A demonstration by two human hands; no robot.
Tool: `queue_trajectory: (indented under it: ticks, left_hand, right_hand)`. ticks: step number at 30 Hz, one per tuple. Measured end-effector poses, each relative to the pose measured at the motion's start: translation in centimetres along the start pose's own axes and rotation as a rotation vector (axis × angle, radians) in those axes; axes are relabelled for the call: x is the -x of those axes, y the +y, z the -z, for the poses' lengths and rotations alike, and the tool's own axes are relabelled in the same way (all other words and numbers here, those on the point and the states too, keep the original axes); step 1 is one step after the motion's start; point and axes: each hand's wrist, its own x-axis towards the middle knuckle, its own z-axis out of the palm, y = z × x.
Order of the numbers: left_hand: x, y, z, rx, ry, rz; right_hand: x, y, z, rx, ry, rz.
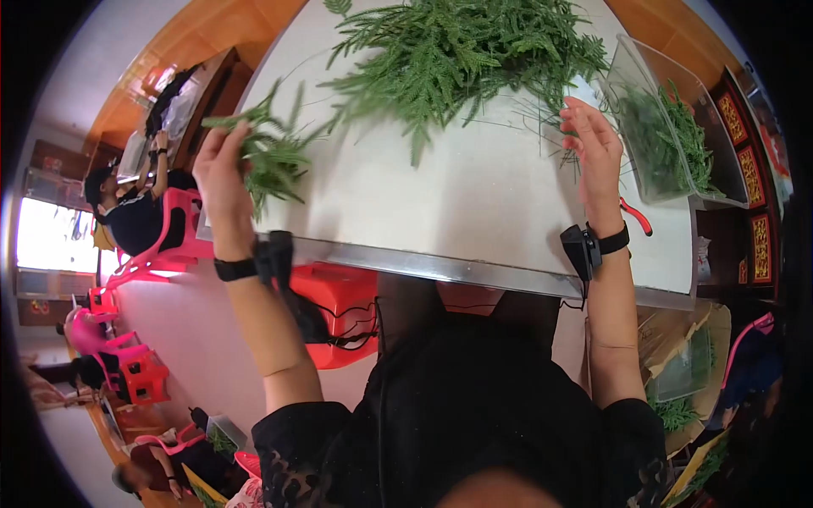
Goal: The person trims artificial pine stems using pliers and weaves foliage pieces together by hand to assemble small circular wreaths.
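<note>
At the left side of the white table (483, 203), my left hand (224, 178) is closed on a green fern-like plant sprig (275, 157), its leaves spreading to the right of my fingers. My right hand (593, 148) is raised over the table's right part, fingers loosely bent and apart, with nothing visible in them. Just left of its fingertips lie thin dark stems (535, 114). A large heap of the same green sprigs (466, 55) covers the far middle of the table.
A clear plastic bin (652, 161) with green sprigs stands at the right, beside red-handled pliers (637, 218). A cardboard box (716, 339) sits below the right corner. A red stool (339, 300) is under the front edge. Other people sit at the left.
</note>
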Motion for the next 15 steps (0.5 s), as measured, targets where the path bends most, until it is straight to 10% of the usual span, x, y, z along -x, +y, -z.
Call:
queue_trajectory:
  ticks: [5,8,12,15]
  left_hand:
    - [-4.6,-6.1,7.2,-0.306,0.021,0.120]
    - [-4.5,-7.8,7.2,-1.108,0.222,-0.356]
    - [0.5,-4.4,3.3,-1.020,0.184,-0.694]
    - [1.5,-5.5,3.7,-1.154,-0.047,-0.554]
  right_hand:
    - [0.1,0.9,-0.3,0.160,-0.049,0.042]
    - [0.1,0.8,0.0,0.189,-0.046,0.051]
    - [-0.1,0.8,0.2,0.180,-0.006,0.065]
    - [-0.1,0.6,0.1,0.178,0.002,0.076]
